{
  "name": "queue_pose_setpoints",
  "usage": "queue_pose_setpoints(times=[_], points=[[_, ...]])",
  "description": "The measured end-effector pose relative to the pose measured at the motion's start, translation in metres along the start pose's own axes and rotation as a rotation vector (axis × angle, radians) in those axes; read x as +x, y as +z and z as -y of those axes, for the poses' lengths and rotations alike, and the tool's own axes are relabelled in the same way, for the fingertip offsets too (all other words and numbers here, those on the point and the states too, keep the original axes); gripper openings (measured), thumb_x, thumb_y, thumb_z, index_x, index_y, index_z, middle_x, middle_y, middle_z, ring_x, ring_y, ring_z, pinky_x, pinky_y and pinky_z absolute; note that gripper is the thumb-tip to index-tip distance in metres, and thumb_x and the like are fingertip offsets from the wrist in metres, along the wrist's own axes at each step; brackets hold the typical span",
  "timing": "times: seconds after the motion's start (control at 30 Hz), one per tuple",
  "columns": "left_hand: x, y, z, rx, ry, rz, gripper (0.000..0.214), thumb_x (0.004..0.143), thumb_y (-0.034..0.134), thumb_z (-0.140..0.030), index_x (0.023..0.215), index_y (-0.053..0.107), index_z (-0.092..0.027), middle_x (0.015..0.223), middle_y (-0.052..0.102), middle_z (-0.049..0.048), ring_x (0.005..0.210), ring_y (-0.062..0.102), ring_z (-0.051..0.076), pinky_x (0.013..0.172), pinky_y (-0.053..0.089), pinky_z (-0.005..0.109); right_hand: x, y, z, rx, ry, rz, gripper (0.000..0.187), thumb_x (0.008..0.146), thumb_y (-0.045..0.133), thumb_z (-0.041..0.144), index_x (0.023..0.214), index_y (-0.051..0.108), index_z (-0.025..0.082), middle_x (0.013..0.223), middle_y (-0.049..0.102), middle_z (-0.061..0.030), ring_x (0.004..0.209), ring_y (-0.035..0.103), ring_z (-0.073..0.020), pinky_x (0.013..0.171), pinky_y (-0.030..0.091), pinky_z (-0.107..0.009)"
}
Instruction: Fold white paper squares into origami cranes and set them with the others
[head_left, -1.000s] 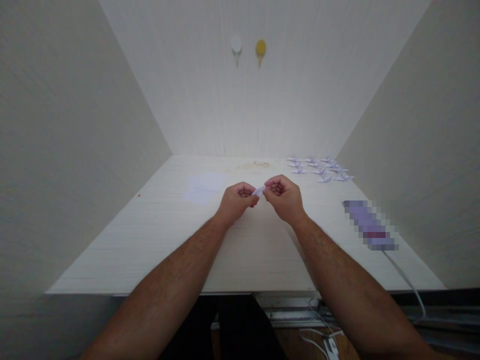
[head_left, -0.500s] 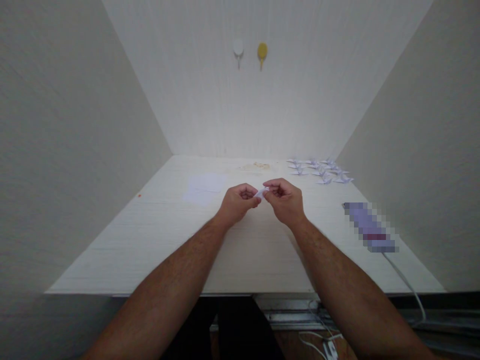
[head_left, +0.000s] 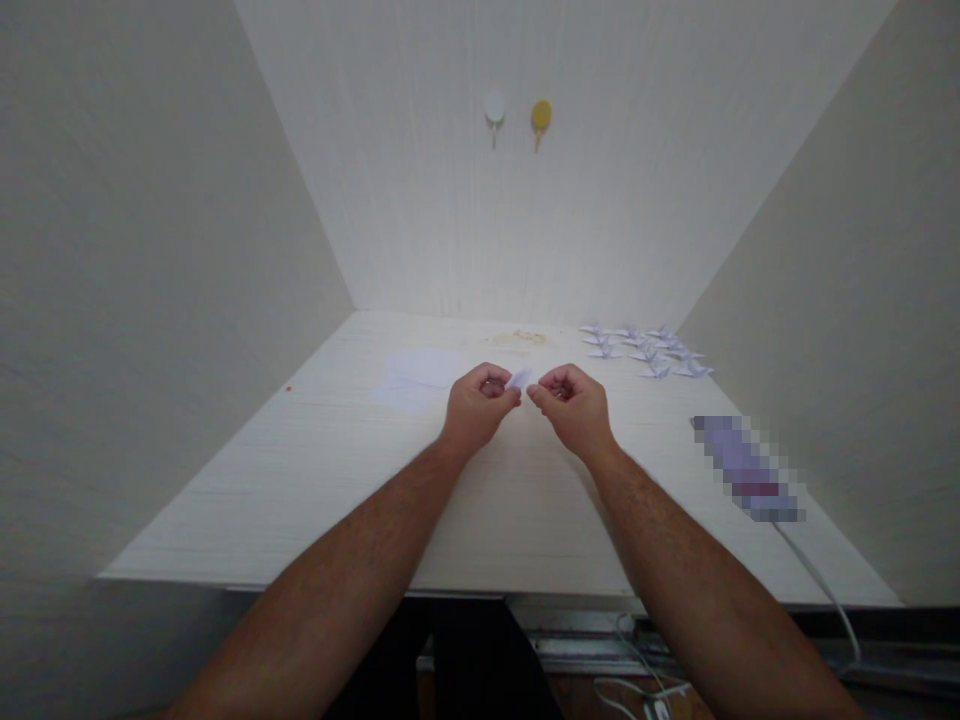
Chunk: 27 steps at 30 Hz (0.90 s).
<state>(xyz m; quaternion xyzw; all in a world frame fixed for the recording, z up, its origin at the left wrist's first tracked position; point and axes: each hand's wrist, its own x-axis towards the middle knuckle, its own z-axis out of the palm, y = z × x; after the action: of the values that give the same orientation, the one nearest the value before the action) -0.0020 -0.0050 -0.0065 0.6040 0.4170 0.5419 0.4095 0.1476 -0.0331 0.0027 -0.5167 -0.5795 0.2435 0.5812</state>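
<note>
My left hand pinches a small piece of folded white paper between thumb and fingers, a little above the table. Beside the paper's right end is my right hand, its thumb and forefinger pressed together. Whether a corner of the paper lies between those fingertips is too small to tell. Several folded paper cranes stand in rows at the back right of the table. To the left of my hands lie flat white paper sheets.
The white table is enclosed by walls on three sides. A blurred-out flat device with a white cable lies at the right. A white hook and a yellow hook are on the back wall.
My right fingers have drawn back slightly from the folded paper, and more of it now shows, its tip pointing up. The whole view has shifted slightly.
</note>
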Motion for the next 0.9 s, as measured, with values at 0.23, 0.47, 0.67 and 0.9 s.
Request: queue_pose_setpoints(times=[0.23,0.47,0.67,0.9], points=[[-0.005,0.000,-0.003,0.262,0.288,0.006,0.007,0.073,0.068,-0.021,0.080,0.067,-0.019,0.079,0.066,0.0029,0.069,0.062,0.013,0.066,0.051,0.025,-0.001,0.006,0.003,-0.055,-0.029,0.024,0.016,0.070,0.072,0.034,0.073,0.066,0.019,0.071,0.069,-0.0022,0.062,0.061,-0.0137,0.059,0.049,-0.025],[-0.002,0.002,0.006,-0.041,0.200,0.140,0.024,0.070,0.074,-0.027,0.090,0.067,-0.016,0.098,0.067,0.0080,0.082,0.067,0.016,0.076,0.056,0.030,0.002,0.003,-0.001,0.008,0.016,0.045,0.014,0.071,0.069,0.031,0.073,0.064,0.018,0.067,0.066,-0.0010,0.056,0.058,-0.0122,0.051,0.046,-0.023],[-0.001,0.002,0.003,-0.208,0.009,0.170,0.025,0.070,0.075,-0.030,0.086,0.067,-0.014,0.086,0.072,0.0073,0.076,0.068,0.016,0.074,0.055,0.030,0.001,0.001,0.002,0.016,0.024,0.072,0.012,0.071,0.067,0.029,0.070,0.063,0.018,0.064,0.065,-0.0003,0.053,0.057,-0.0113,0.048,0.044,-0.022],[-0.003,0.003,-0.004,-0.249,-0.146,0.176,0.017,0.067,0.073,-0.023,0.074,0.060,-0.014,0.064,0.068,0.0016,0.059,0.066,0.014,0.062,0.054,0.028,0.001,0.003,-0.005,0.069,0.048,0.092,0.015,0.069,0.062,0.022,0.083,0.059,0.019,0.064,0.063,0.0022,0.053,0.058,-0.0115,0.050,0.046,-0.023]])
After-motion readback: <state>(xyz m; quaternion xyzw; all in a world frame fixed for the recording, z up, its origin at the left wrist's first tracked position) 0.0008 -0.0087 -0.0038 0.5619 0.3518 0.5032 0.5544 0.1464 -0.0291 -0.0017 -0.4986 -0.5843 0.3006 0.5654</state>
